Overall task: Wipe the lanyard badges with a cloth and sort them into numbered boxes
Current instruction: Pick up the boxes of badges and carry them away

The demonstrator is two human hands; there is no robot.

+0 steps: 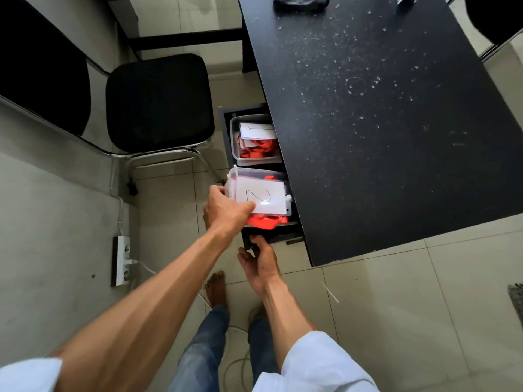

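Fingers [219,190] of left hand [226,213] curl round left edge of box 2 [254,174], centre frame, thumb on its label [259,195]; right hand [261,264] just below grips the drawer [248,242] front. 2 clear boxes in drawer, box 1 [236,137] above box 2, both w/ red lanyard badges [263,222]; 1 dark cloth [300,2] on table [382,123], top of frame.

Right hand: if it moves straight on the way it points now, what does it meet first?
The right hand first meets the drawer front, which its fingers already grip; behind sits box 2, held by the left hand. Depth is unclear.
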